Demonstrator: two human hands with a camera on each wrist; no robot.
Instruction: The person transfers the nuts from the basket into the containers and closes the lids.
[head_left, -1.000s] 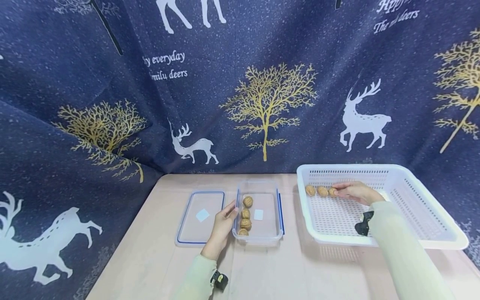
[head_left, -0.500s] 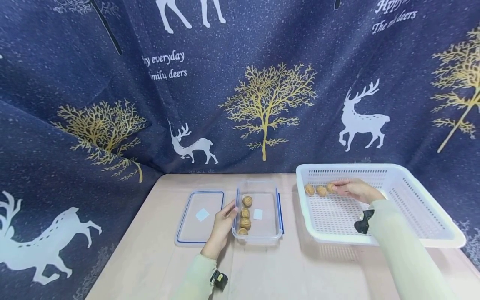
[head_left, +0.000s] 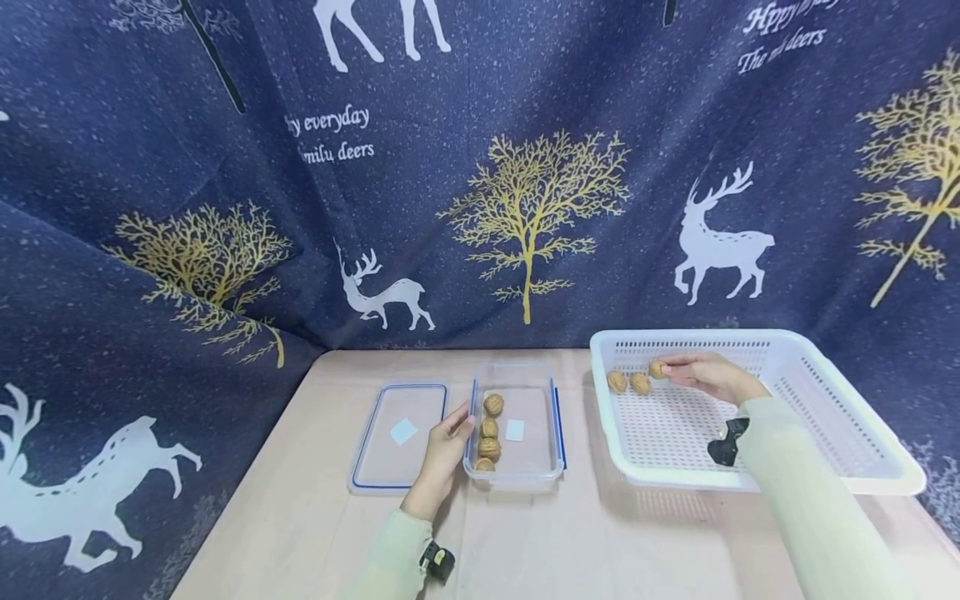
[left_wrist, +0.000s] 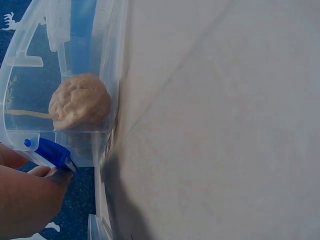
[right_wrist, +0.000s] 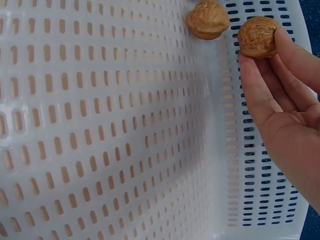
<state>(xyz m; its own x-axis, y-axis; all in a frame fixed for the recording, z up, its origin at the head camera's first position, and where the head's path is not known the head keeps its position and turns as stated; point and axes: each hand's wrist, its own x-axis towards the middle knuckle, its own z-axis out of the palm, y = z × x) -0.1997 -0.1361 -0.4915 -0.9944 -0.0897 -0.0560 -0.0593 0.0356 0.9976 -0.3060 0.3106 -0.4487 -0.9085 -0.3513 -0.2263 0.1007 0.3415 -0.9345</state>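
Between thumb and fingertips my right hand [head_left: 701, 373] pinches a walnut [right_wrist: 257, 37], raised near the back wall of the white perforated basket [head_left: 637, 467]. Two other walnuts lie to its left in the basket, the nearer one a walnut [head_left: 641, 383] beside the held one. My left hand [head_left: 444, 446] grips the left side of a clear plastic food container [head_left: 536, 462]. The left wrist view has those fingers at its blue clip [left_wrist: 54, 152]. Several walnuts [head_left: 489, 448] stand in a row along the container's left wall.
A clear lid [head_left: 378, 458] with a blue seal lies flat, left of the container. The basket stands at the table's right, with the table [head_left: 525, 542] showing between it and the container. A dark blue printed cloth [head_left: 480, 250] hangs behind.
My right hand has lifted the pinched walnut up and slightly left, away from the two beside it. The left hand and the container have stayed in place.
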